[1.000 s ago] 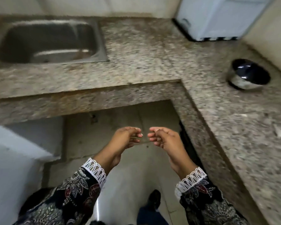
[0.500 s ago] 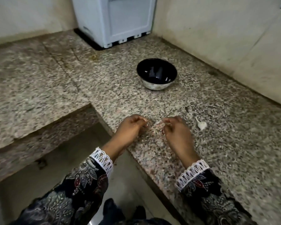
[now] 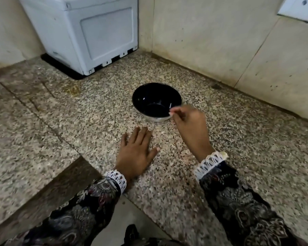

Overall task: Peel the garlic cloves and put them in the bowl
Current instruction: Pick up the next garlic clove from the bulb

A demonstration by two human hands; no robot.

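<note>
My right hand's fingers (image 3: 179, 113) are bunched together at the near right rim of the bowl (image 3: 156, 100), thumb and forefinger tips pressed as if pinching. Something pale shows at the tips, but motion blur smears it and I cannot tell whether it is a garlic clove, a scrap of skin or only a fingernail. The right hand (image 3: 190, 125) hangs above the table (image 3: 247, 157), its wrist running back toward five o'clock into a lace cuff and a dark patterned sleeve (image 3: 238, 206).

My left hand's fingers (image 3: 140, 135) are straight and spread, lying flat on the table and pointing toward twelve o'clock, holding nothing. The left hand (image 3: 134, 153) rests palm down, just short of the bowl at its seven o'clock side, apart from it.

The bowl sits upright in the middle of the view, black inside with a shiny metal outer wall. Its inside reads as glossy dark with a few highlights; I cannot make out any clove in it. The right hand covers part of the rim at four o'clock.

A small pale lump (image 3: 224, 154) peeks out beside the right cuff, mostly hidden by it; I cannot say what it is.

At eleven o'clock a white appliance (image 3: 96, 36) stands on the table, its top cut off by the frame. A white wall plate (image 3: 299, 9) is clipped at the upper right corner.
</note>
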